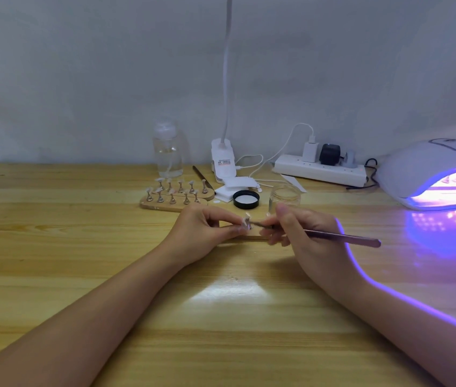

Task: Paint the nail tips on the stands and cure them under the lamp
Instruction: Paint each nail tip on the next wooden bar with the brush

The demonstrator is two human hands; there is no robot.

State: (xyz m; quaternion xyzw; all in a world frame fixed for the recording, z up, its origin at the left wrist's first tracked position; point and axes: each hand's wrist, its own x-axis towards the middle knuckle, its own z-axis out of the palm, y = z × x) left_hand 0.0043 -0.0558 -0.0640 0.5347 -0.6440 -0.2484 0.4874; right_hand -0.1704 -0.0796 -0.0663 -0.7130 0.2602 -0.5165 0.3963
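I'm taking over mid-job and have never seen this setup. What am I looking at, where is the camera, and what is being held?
There is no machine, just a person's bare hands, filmed by one camera on their head. The left hand pinches a small stand with a nail tip. The right hand holds a thin brush against that tip. On the wooden table stand two racks of nail tips, an open jar beside its black lid, a clear bottle, and the curing lamp, glowing violet.

- The nail tip (246, 221) sits between the left hand's fingers (232, 229) and the right hand's fingers (272, 233).
- The stand boards (178, 195) lie behind the left fingers.
- The jar (284, 197) stands behind the right fingers.
- The curing lamp (433, 174) sits far right of them.
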